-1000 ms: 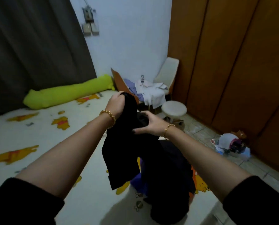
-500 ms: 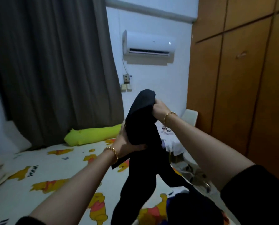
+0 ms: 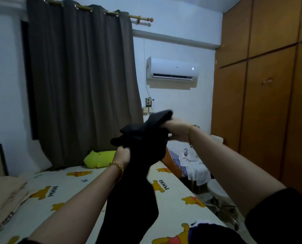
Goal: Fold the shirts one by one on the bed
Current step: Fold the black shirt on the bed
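Gripping black shirt [image 3: 139, 182] aloft: left hand [image 3: 123, 154] low, right hand [image 3: 176, 129] higher.

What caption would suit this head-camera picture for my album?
The left hand and right hand grip a crumpled black fabric shirt, held above the white cartoon-print bed.

- dark grey curtain [image 3: 80, 85] hanging from a rod, left of centre
- white air conditioner [image 3: 172, 68] high on wall
- brown wardrobe [image 3: 269, 103], right side
- yellow bolster [image 3: 99, 158] below curtain
- beige folded blanket [image 3: 4, 194], far left
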